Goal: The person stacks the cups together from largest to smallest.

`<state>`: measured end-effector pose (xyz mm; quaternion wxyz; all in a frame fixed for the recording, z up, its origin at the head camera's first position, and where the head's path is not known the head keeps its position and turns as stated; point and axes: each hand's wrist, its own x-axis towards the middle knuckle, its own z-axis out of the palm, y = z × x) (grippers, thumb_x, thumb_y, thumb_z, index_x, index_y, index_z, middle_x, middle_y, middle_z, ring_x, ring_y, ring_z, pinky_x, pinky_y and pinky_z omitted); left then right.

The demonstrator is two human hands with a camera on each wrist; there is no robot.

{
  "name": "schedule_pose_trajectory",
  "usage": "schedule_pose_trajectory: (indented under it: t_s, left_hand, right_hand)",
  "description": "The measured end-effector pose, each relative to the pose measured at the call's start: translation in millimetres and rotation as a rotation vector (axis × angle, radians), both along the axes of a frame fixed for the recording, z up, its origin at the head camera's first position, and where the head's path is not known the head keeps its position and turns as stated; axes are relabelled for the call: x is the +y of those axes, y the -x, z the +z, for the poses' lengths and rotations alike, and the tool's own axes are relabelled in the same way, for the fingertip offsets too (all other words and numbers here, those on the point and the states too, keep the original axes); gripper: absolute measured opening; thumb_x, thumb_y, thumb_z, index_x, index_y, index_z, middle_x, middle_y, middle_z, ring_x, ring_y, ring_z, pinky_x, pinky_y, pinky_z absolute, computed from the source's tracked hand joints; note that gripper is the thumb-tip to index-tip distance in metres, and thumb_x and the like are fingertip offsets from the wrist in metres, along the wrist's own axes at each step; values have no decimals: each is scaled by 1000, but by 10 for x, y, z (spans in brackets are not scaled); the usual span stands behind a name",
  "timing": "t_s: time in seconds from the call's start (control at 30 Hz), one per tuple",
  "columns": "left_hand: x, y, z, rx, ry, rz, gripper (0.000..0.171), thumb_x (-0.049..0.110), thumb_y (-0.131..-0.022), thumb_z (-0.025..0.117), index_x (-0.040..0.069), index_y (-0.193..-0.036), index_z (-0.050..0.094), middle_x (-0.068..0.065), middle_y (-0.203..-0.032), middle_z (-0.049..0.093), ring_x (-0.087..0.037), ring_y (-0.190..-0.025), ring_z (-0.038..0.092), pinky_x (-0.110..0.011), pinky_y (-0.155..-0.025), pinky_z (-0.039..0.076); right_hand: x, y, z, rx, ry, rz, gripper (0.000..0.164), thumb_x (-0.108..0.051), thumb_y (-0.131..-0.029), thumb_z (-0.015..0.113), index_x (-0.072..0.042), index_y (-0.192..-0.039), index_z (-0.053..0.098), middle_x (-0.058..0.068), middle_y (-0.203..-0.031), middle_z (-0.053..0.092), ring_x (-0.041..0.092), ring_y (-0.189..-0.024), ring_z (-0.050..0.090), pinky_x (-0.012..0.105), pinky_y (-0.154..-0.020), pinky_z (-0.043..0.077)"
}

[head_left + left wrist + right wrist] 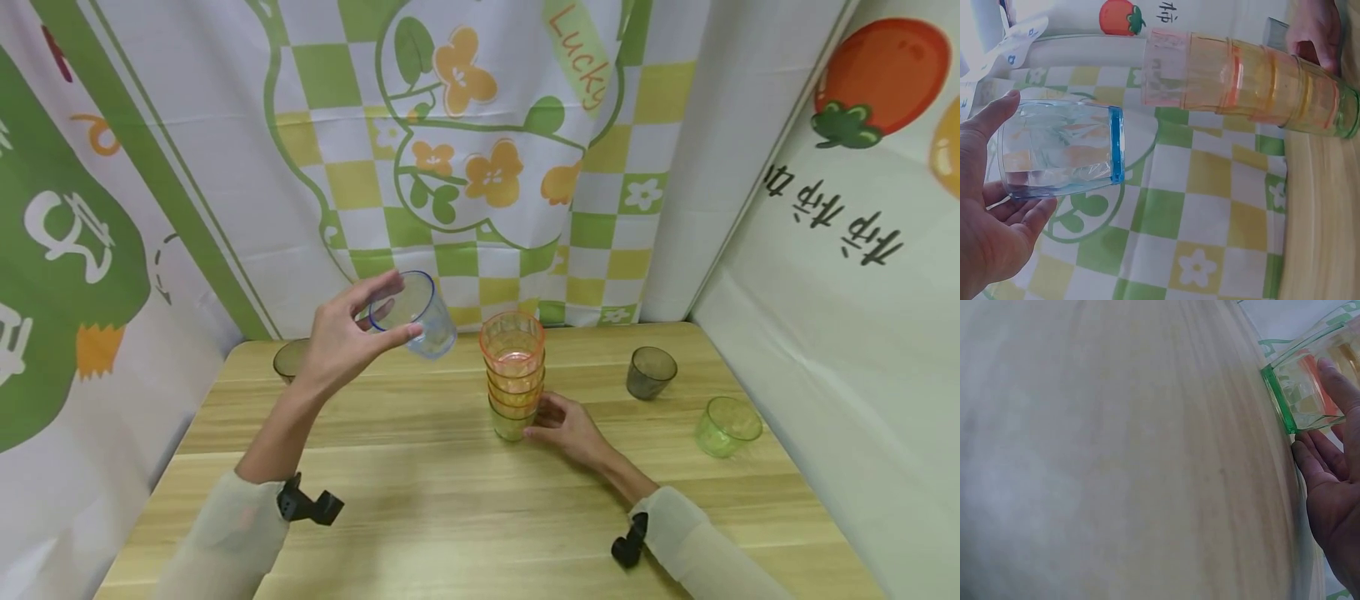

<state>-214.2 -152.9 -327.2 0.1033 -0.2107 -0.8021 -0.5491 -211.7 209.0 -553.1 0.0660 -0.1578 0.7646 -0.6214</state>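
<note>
My left hand (347, 333) holds a clear blue cup (435, 327) between thumb and fingers near its rim. The cup is raised off the table and tilted, its thick blue base (1117, 145) pointing away from the palm. To its right stands an upright stack of nested cups (514, 379), a pinkish-orange one at the top, amber ones between and a green cup (510, 427) at the bottom. Low on the stack's right side, my right hand (572, 429) grips that green cup, thumb (1337, 384) against its wall and fingers round the far side.
A dark grey cup (651, 372) and a light green cup (727, 427) stand at the table's right. Another dark cup (288, 360) at the back left is partly hidden behind my left hand. A patterned curtain (480, 275) hangs along the wooden table's (450, 517) back edge.
</note>
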Motion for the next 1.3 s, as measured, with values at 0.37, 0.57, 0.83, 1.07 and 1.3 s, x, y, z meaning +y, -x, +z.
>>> schedule_pose_trajectory:
  t_s: [0.37, 0.57, 0.83, 1.07, 1.3]
  left_hand:
    - [234, 45, 89, 59, -118, -47, 76, 12, -85, 91, 9, -152, 57, -6, -149, 63, -20, -138, 60, -29, -111, 52]
    - [382, 82, 127, 80, -159, -88, 74, 7, -84, 90, 3, -150, 58, -12, -148, 63, -20, -138, 60, -29, -112, 51]
    - [551, 132, 139, 93, -141, -106, 73, 12, -84, 91, 3, -149, 59, -12, -145, 65, -20, -136, 61, -29, -111, 52]
    - [686, 149, 128, 96, -88, -121, 76, 17, -83, 93, 5, -150, 59, -9, -144, 66, -20, -136, 60, -31, -112, 52]
    - [806, 173, 121, 97, -29, -128, 78, 22, -80, 96, 5, -148, 61, -11, -142, 67, -21, -134, 61, -33, -113, 52]
  right_hand:
    - [10, 3, 3, 9, -1, -7, 56, -3, -89, 85, 3, -139, 61, 23, -135, 67, 33, -125, 67, 31, -104, 58]
    - [18, 3, -5, 18, 1, -1, 56, -2, -89, 85, 5, -139, 61, 25, -134, 67, 38, -125, 67, 33, -104, 58]
    - [9, 5, 1, 24, 9, 10, 56, -3, -90, 84, 6, -140, 60, 26, -135, 66, 41, -126, 65, 32, -105, 57]
    - [13, 8, 0, 43, -3, 8, 56, -3, -89, 85, 4, -139, 61, 25, -134, 67, 38, -125, 67, 33, -104, 58]
    - [15, 13, -19, 47, -11, 7, 56, -4, -89, 85, 4, -140, 61, 24, -135, 67, 38, -126, 67, 34, -105, 58]
